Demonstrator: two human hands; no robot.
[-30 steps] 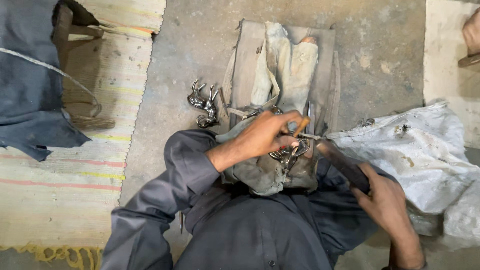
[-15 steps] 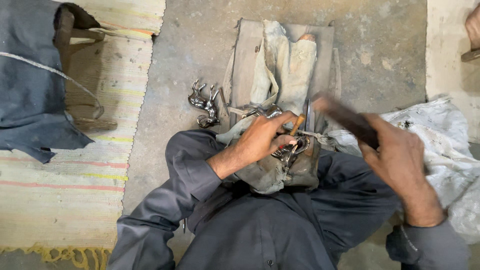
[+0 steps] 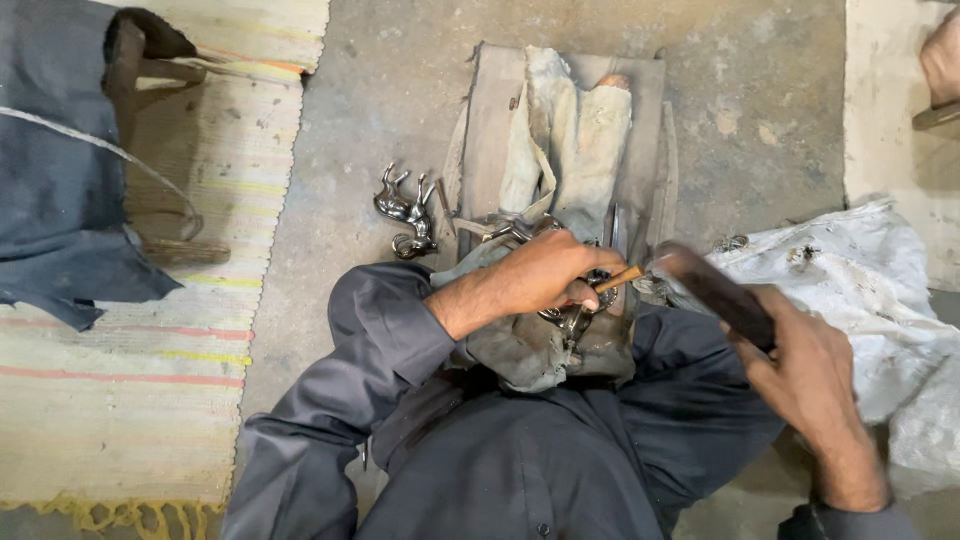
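Note:
My left hand [image 3: 545, 272] grips a small wooden-handled tool [image 3: 622, 279] and presses it onto a shiny metal piece [image 3: 572, 312] that lies on a cloth-wrapped pad [image 3: 530, 345] in my lap. My right hand [image 3: 800, 370] holds a dark flat bar [image 3: 712, 290], its tip close to the tool's wooden end. A wooden board [image 3: 490, 120] with rolled cloth [image 3: 565, 130] on it lies just beyond the pad. Several shiny horse-shaped metal figures [image 3: 405, 212] sit on the concrete floor to the left of the board.
A striped woven mat [image 3: 150, 330] covers the floor at left, with a dark garment [image 3: 60, 180] and a wooden stool frame [image 3: 165, 160] on it. A white sack [image 3: 860, 290] lies at right. Another person's foot [image 3: 942, 60] shows at the top right corner.
My right hand has swung the dark bar from low at the right up and then down toward the tool's end. My left hand has stayed on the metal piece.

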